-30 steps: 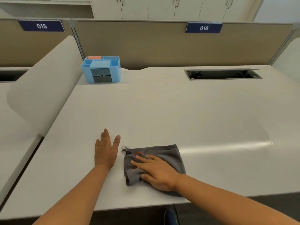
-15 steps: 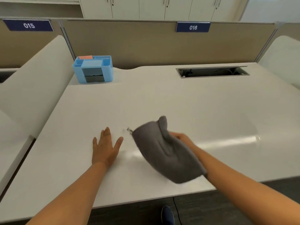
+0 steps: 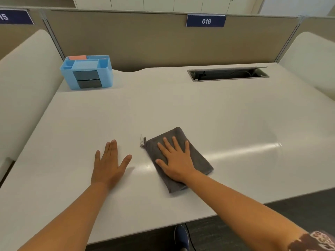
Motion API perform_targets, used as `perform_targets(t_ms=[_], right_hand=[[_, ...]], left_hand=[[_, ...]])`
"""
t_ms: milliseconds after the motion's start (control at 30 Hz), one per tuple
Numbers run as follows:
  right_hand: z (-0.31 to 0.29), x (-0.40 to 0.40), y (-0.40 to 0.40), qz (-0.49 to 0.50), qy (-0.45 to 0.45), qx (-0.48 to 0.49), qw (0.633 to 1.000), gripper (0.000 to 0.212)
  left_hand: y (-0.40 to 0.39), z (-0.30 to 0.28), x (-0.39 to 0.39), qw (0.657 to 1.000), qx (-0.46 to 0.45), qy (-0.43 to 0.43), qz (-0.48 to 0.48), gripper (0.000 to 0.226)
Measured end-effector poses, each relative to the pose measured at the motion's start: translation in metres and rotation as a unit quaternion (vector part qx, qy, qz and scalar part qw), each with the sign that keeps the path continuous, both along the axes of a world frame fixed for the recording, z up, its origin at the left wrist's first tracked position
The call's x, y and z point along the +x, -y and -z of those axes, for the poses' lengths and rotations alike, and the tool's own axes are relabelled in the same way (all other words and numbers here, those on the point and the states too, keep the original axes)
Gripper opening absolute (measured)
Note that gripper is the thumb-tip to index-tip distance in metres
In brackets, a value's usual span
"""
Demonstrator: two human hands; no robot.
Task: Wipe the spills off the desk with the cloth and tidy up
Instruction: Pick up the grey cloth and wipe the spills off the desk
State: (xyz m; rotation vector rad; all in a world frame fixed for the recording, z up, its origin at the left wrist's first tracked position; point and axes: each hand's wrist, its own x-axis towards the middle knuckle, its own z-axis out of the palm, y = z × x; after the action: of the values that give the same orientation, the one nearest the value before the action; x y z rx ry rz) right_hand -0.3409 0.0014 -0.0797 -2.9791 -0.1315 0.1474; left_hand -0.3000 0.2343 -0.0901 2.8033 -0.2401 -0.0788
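Note:
A folded grey cloth [image 3: 199,161] lies flat on the white desk [image 3: 163,105], near the front edge. My right hand [image 3: 176,160] rests palm down on top of it, fingers spread and pressing on it. My left hand [image 3: 109,164] lies flat on the bare desk just to the left of the cloth, fingers apart, holding nothing. A small loop tag [image 3: 142,141] sticks out from the cloth's far left corner. No spill shows clearly on the desk surface.
A light blue desk organiser [image 3: 87,72] stands at the back left corner. An open cable slot [image 3: 227,74] is set into the desk at the back right. Beige partitions close off the back, and curved white dividers stand at both sides.
The cloth, lifted in my right hand half a second ago, now lies flat on the desk again with my palm on it. My left hand has stayed in place.

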Motion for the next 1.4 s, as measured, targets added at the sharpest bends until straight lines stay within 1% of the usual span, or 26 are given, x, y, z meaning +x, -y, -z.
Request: perform_targets(t_ms=[67,167,267,333,400,467,533,600,733,800,867,933,1000,1067,1133,1200,1300,1400], right_hand=[[-0.001,0.010,0.020,0.031,0.010,0.006,0.999,0.061],[-0.003,0.021,0.077,0.162,0.020,0.016,0.987,0.059],[-0.004,0.008,0.151,0.291,0.021,0.007,0.956,0.059],[-0.005,-0.011,0.193,0.360,0.016,0.004,0.933,0.060],[-0.005,-0.027,0.216,0.418,0.008,0.003,0.908,0.060],[-0.005,-0.033,0.213,0.455,0.005,0.008,0.890,0.062],[-0.006,-0.027,0.187,0.459,0.010,0.015,0.888,0.065],[-0.006,-0.019,0.144,0.418,0.020,0.014,0.908,0.067],[-0.004,-0.013,0.038,0.249,0.037,0.043,0.967,0.068],[-0.002,-0.024,-0.008,0.147,0.033,0.069,0.986,0.068],[0.002,-0.046,-0.033,0.060,0.025,0.077,0.995,0.067],[0.006,-0.065,-0.031,0.018,0.022,0.070,0.997,0.064],[0.006,-0.073,-0.010,0.028,0.022,0.063,0.997,0.061],[0.004,-0.075,0.030,0.096,0.028,0.051,0.994,0.060],[0.001,-0.074,0.075,0.180,0.028,0.037,0.983,0.060],[0.000,-0.076,0.120,0.260,0.030,0.024,0.965,0.060],[-0.001,-0.080,0.174,0.369,0.035,0.002,0.929,0.060],[-0.001,-0.072,0.212,0.442,0.029,0.015,0.897,0.060]], left_hand=[[0.000,0.001,0.001,1.000,-0.008,-0.002,0.003,0.081],[0.001,0.001,0.002,1.000,-0.002,-0.007,0.006,0.081],[0.002,0.001,0.002,1.000,0.005,-0.008,0.007,0.078],[0.002,0.001,0.002,1.000,0.007,-0.005,0.009,0.078],[0.002,0.001,0.004,1.000,0.015,-0.002,0.011,0.079],[0.006,0.001,0.006,1.000,0.017,0.003,0.010,0.080],[0.014,0.000,0.009,1.000,0.004,0.002,0.005,0.080],[0.026,-0.002,0.012,1.000,-0.023,0.001,0.001,0.080],[0.051,-0.004,0.017,0.993,-0.110,0.000,-0.041,0.077],[0.057,-0.004,0.018,0.987,-0.142,-0.011,-0.070,0.076],[0.058,-0.005,0.020,0.989,-0.133,-0.015,-0.062,0.075],[0.060,-0.004,0.022,0.994,-0.104,-0.009,-0.038,0.076],[0.065,-0.004,0.022,0.996,-0.084,-0.004,-0.022,0.076],[0.085,-0.007,0.021,0.997,-0.074,0.002,0.004,0.077],[0.107,-0.011,0.018,0.998,-0.058,0.011,0.031,0.078],[0.128,-0.013,0.018,0.998,-0.028,0.015,0.056,0.080],[0.156,-0.016,0.023,0.997,0.004,0.011,0.077,0.082],[0.188,-0.019,0.032,0.995,0.017,0.016,0.099,0.083]])
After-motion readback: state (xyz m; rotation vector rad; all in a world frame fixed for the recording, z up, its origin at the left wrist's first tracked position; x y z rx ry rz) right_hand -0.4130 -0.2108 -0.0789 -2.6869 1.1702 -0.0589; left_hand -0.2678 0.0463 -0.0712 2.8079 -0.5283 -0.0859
